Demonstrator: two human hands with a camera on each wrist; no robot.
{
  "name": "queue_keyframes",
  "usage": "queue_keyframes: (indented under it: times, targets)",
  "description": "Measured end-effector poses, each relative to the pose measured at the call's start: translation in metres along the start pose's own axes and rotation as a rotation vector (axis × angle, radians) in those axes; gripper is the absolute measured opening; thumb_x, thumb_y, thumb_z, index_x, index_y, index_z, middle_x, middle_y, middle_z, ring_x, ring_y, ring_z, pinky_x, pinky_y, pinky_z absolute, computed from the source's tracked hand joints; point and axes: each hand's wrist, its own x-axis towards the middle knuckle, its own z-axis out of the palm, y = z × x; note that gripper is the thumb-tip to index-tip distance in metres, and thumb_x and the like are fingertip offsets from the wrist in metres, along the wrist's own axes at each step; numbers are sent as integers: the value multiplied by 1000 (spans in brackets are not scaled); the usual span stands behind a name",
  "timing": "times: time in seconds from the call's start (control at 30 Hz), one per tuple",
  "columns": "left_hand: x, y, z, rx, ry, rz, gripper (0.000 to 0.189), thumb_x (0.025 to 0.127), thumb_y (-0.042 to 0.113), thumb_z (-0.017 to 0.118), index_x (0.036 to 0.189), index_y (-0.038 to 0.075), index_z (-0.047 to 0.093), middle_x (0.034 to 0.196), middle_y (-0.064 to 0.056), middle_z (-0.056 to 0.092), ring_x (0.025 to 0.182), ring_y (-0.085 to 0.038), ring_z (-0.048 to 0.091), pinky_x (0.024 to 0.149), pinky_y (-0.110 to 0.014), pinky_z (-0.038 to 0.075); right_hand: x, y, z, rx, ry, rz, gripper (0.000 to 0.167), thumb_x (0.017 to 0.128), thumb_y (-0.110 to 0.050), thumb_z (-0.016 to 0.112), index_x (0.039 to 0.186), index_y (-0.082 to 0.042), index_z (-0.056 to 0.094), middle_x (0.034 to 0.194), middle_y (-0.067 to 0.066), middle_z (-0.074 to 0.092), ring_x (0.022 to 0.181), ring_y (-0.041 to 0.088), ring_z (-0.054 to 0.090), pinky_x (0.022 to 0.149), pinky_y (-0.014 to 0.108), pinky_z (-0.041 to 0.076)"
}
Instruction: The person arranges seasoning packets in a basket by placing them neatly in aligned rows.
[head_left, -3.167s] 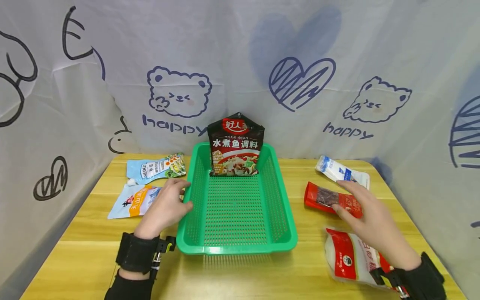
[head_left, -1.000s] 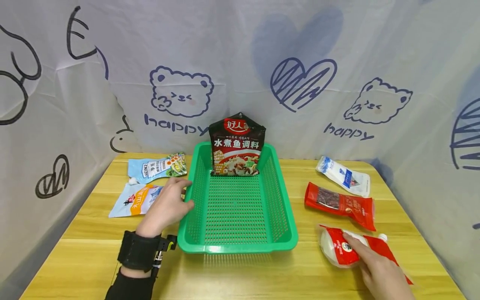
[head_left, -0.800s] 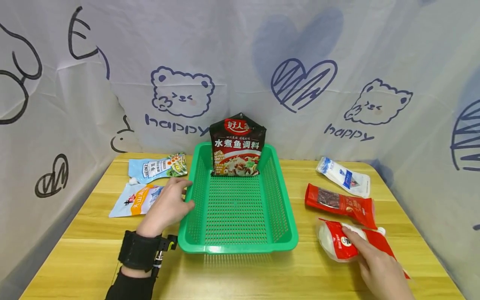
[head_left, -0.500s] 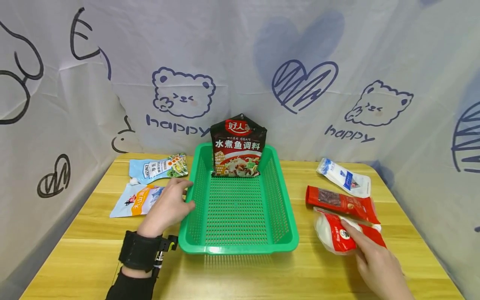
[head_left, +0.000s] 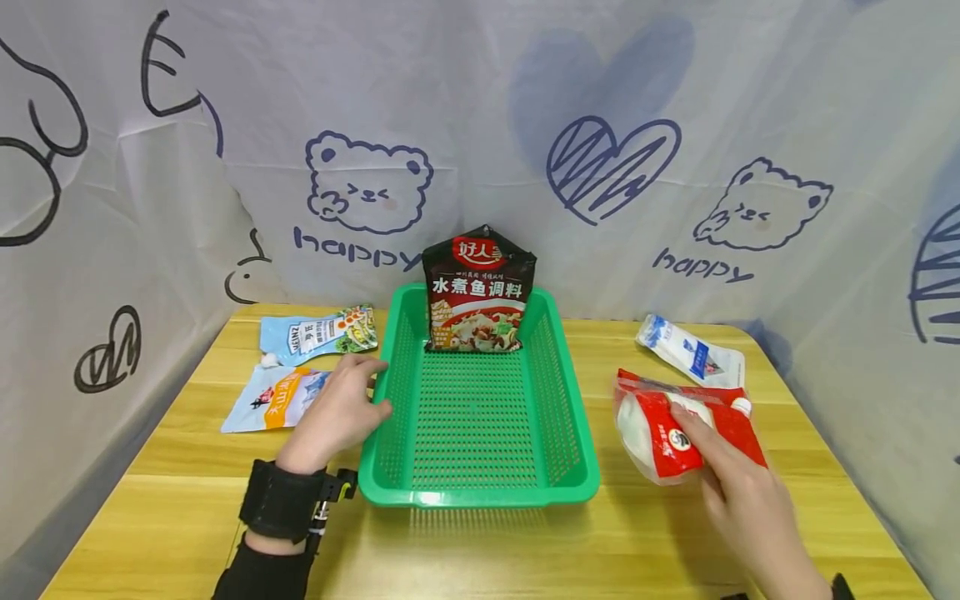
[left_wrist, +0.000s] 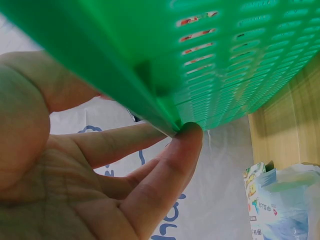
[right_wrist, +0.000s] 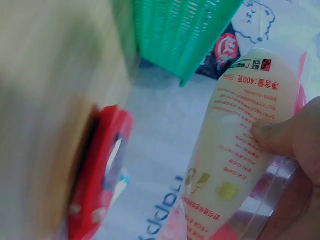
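Observation:
My left hand grips the left rim of a green plastic basket, its fingers and thumb about the edge in the left wrist view. A dark seasoning packet stands upright inside the basket against its far wall. My right hand holds a red-and-white bag of white sugar with a white cap. In the right wrist view the thumb presses on the printed back of this bag, which hangs above the table. Behind it in the head view lies a red packet, partly covered by the bag.
A white-and-blue pouch lies at the back right of the wooden table. Left of the basket lie a light-blue Heinz pouch and a white-and-orange bag. A printed cloth hangs behind and at both sides.
My right hand has come down to the sugar bag, taken hold of it and raised it forward and leftward, over the red packet. The left hand stays on the basket rim.

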Motion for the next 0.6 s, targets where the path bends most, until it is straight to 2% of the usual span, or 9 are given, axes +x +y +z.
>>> queue_keyframes:
  times: [0.07,0.17,0.3,0.43,0.6]
  targets:
    - [0,-1,0,-2,-1,-2,63,91,3,69,149,-9,47,151,-30,39,116,-40,57,88,-50,58,10,-6,2,8,31,-34,90,70,21,78,150,-16,58,134,20,68,100,42,71,75,65,59]
    - [0,-2,1,-1,-2,-4,63,91,3,69,149,-9,47,151,-30,40,116,-40,57,88,-49,58,25,-14,7,28,69,-84,91,70,24,75,150,-15,57,137,17,67,103,39,72,73,57,62]
    - [0,-2,1,2,3,-5,62,91,3,69,149,-9,48,152,-30,40,118,-40,57,92,-52,57,43,-26,14,48,90,-113,91,72,23,75,152,-16,55,140,13,66,111,35,71,82,49,61]
    - [0,-1,1,5,10,-5,61,91,3,69,148,-9,49,153,-30,40,121,-41,55,96,-56,55,59,-40,22,89,123,-154,89,74,24,73,151,-16,57,143,8,64,120,33,68,89,48,56]
    - [0,-1,2,6,12,-13,61,91,4,69,148,-8,49,153,-29,39,122,-41,55,97,-55,55,77,-59,30,168,151,-215,85,75,26,71,149,-14,59,144,6,64,122,33,67,90,51,58]
